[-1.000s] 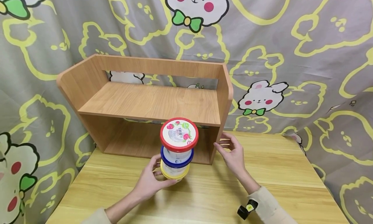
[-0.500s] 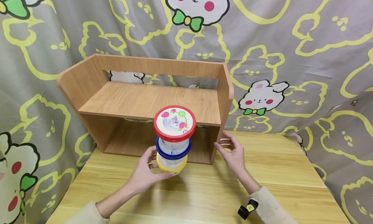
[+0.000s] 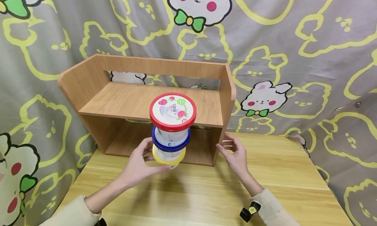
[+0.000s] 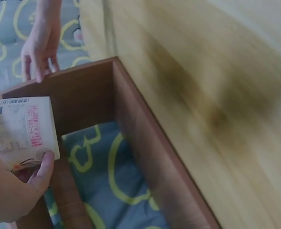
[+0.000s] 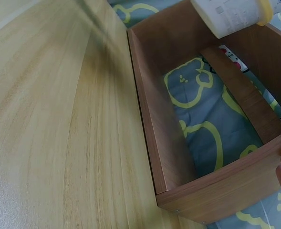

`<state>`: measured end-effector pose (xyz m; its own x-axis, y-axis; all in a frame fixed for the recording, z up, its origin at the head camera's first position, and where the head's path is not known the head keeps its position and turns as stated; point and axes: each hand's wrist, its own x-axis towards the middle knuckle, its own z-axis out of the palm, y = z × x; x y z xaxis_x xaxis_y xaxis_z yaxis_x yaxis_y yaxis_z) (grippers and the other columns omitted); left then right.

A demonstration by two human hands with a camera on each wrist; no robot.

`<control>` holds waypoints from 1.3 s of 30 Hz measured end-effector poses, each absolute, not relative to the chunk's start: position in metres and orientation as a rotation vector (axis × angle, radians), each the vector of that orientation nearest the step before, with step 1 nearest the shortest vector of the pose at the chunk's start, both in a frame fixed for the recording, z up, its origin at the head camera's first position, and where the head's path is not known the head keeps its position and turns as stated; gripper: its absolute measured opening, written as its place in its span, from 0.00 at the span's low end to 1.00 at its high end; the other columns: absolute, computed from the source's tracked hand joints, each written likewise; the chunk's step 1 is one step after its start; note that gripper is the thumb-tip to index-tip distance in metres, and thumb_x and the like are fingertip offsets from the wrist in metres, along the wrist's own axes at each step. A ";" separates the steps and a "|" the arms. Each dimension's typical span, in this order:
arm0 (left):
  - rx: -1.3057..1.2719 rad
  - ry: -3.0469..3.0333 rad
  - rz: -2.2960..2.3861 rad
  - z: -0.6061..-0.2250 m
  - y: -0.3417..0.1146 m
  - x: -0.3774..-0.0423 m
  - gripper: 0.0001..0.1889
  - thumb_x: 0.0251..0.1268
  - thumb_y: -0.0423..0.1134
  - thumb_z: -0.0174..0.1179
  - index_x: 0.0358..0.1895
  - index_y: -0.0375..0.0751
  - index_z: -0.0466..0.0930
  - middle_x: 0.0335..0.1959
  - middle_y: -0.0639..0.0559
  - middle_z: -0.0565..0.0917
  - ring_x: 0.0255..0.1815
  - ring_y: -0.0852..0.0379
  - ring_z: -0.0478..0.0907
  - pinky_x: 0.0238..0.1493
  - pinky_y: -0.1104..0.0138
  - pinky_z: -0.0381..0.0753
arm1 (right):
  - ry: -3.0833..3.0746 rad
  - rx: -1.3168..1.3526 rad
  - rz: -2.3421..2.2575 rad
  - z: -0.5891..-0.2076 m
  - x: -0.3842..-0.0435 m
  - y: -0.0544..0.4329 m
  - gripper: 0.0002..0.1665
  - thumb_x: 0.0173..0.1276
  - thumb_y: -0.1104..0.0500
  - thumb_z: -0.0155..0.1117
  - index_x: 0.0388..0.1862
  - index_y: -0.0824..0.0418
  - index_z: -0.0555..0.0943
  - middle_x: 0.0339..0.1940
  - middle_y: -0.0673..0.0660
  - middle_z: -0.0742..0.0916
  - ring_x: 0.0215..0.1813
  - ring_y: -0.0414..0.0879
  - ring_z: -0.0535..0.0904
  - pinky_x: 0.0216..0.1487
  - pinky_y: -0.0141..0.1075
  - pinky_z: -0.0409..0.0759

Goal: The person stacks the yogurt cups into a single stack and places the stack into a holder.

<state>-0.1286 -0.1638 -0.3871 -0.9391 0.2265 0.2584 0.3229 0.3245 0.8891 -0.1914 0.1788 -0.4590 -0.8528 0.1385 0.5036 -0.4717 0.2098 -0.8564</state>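
Three white tubs are stacked on one another: the red-lidded tub on top, the blue-lidded tub in the middle, the yellow-lidded tub lowest. My left hand grips the lowest tub from the left, thumb at the near side, and holds the stack above the table before the shelf. The printed side of the lowest tub shows in the left wrist view. My right hand touches the shelf's right side panel near its front edge, fingers fairly straight and thumb toward that edge.
The wooden shelf has an upper board and a lower compartment open to the front. It stands on a wood-grain table. A grey curtain with cartoon prints hangs behind and at both sides.
My left hand has raised the stack of tubs and carried it a little to the left, so that the red lid now overlaps the upper board. The right hand stays at the side panel.
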 end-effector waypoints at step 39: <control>-0.655 -2.594 -1.666 -0.290 -0.170 -0.158 0.42 0.56 0.36 0.81 0.73 0.49 0.68 0.64 0.48 0.81 0.60 0.49 0.83 0.55 0.65 0.92 | -2.026 0.319 1.670 -0.458 -0.191 0.180 0.27 0.60 0.74 0.77 0.59 0.70 0.82 0.49 0.61 0.88 0.42 0.30 0.86 0.44 0.23 0.87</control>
<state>-0.1583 -0.1704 -0.2896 -0.9135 0.3479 0.2109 0.3365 0.3546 0.8723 -0.1907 0.1800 -0.4581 -0.8520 0.1270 0.5079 -0.4743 0.2236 -0.8515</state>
